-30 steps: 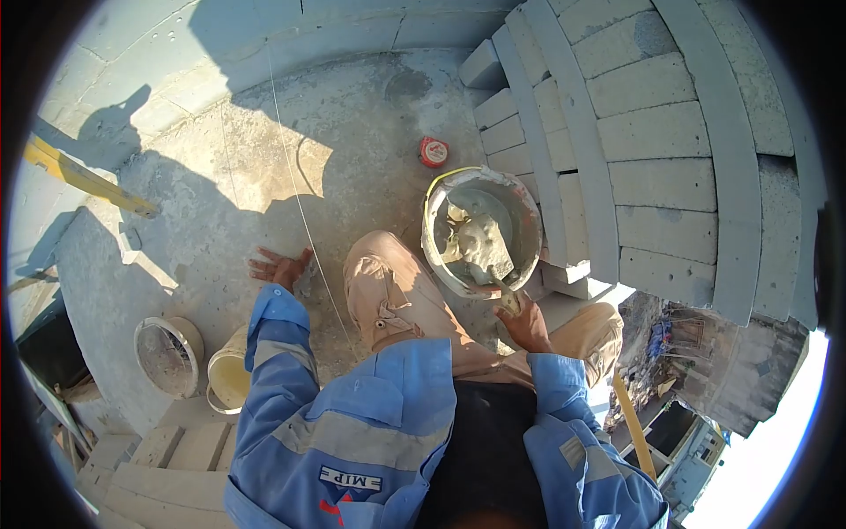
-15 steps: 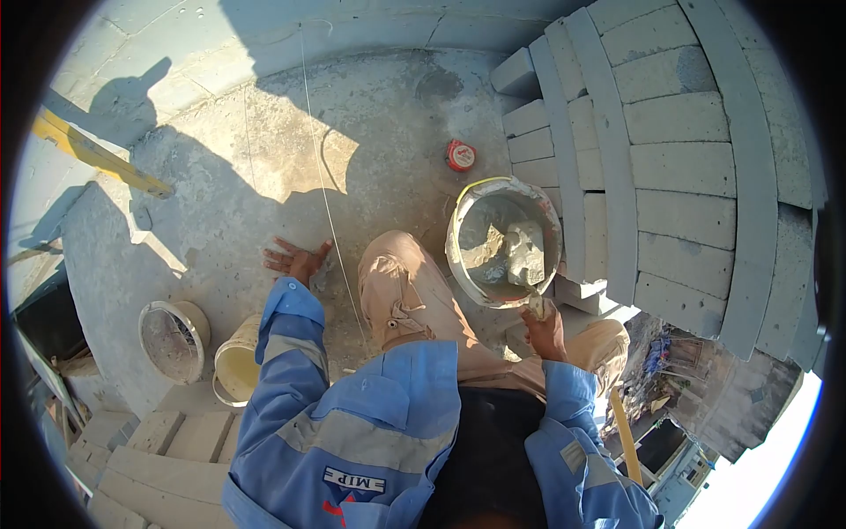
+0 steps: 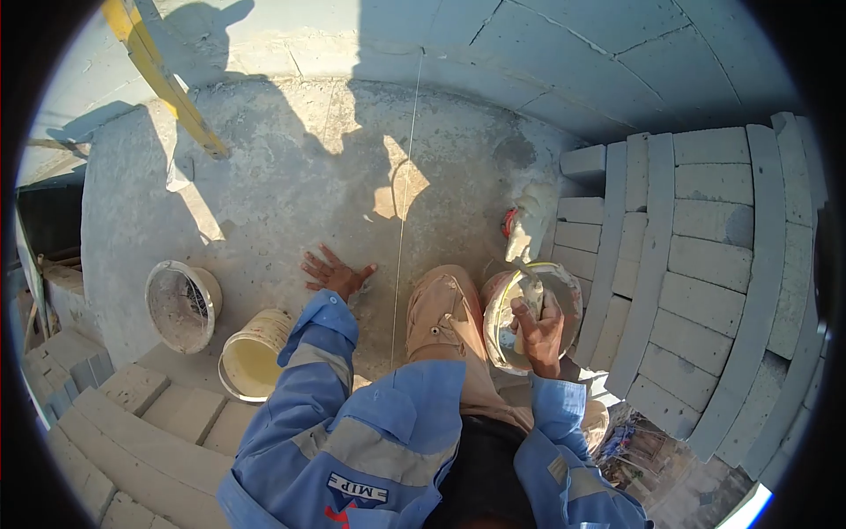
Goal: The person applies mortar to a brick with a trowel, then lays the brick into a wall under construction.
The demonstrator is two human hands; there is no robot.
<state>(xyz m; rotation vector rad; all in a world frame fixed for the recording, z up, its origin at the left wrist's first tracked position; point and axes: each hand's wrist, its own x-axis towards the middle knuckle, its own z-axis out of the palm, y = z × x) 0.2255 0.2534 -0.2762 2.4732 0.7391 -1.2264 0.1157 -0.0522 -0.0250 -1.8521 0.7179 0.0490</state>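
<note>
My left hand (image 3: pixel 337 271) lies flat on the concrete floor (image 3: pixel 291 203), fingers spread, holding nothing. A taut string (image 3: pixel 405 185) runs just to the right of it. My right hand (image 3: pixel 539 331) is wrapped round the handle of a trowel (image 3: pixel 530 226) and holds it over the mortar bucket (image 3: pixel 490 328). Grey-white mortar coats the trowel's blade, which points away from me past the bucket's far rim. Behind the blade, a red tape measure (image 3: pixel 508 222) is partly hidden. The hand and trowel cover part of the bucket's inside.
Stacked light blocks (image 3: pixel 709 220) rise on the right. At left stand a dirty bucket (image 3: pixel 210 304) and a cream bucket (image 3: pixel 264 328). A yellow bar (image 3: pixel 163 79) leans at the upper left. More blocks (image 3: pixel 181 414) lie at lower left, and a block wall (image 3: pixel 564 53) closes the far side.
My right hand has lifted the trowel, loaded with mortar, out of the bucket and forward over its rim. My left hand stays flat on the floor. The view has turned to the right.
</note>
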